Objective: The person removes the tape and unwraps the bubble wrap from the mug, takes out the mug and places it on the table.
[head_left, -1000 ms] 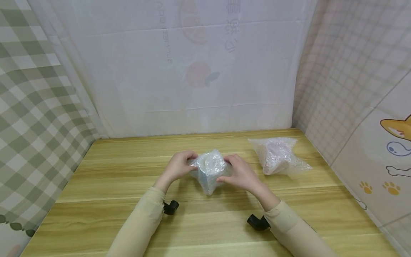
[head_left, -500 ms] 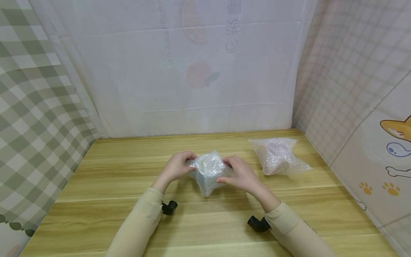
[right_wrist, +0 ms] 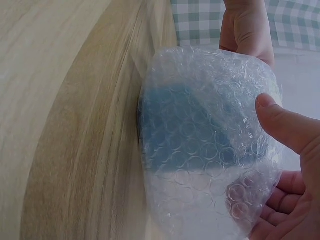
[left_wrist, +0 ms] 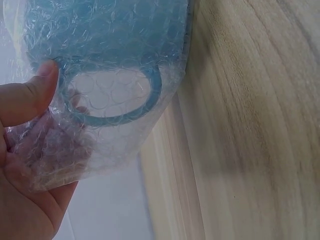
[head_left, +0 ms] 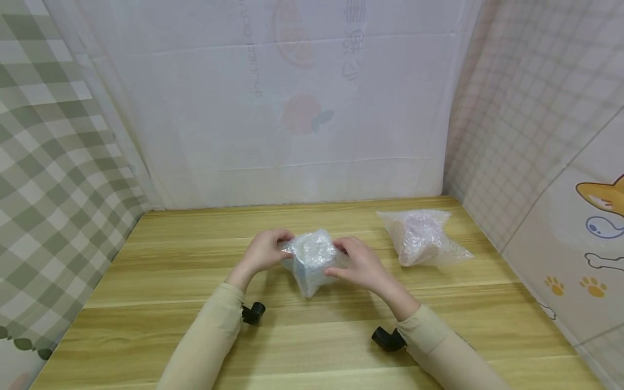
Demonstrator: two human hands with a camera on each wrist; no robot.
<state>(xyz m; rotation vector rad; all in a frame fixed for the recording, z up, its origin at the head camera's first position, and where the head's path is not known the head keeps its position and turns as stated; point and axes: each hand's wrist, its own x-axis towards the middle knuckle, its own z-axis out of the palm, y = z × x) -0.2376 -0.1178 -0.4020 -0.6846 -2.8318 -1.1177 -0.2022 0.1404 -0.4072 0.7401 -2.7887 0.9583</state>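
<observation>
A blue mug (left_wrist: 110, 35) with a looped handle (left_wrist: 156, 92) shows through the clear bubble wrap (right_wrist: 200, 195) around it. In the head view the wrapped mug (head_left: 312, 265) is between both hands, at the middle of the table. My left hand (head_left: 263, 250) pinches the wrap on the handle side, thumb in front and fingers behind. On the opposite side my right hand (head_left: 358, 264) grips the wrap, its thumb (right_wrist: 280, 117) on the near face and the fingers behind the film.
A second bubble-wrapped bundle (head_left: 421, 238), pinkish inside, lies at the back right of the wooden table (head_left: 312, 346). Black wrist mounts (head_left: 388, 339) stick out below both forearms. Cloth walls (head_left: 292, 179) enclose the back and sides.
Both hands and the wrapped mug have shifted slightly to the left and turned a little. The hold on the wrap stays the same. The other bundle has not moved.
</observation>
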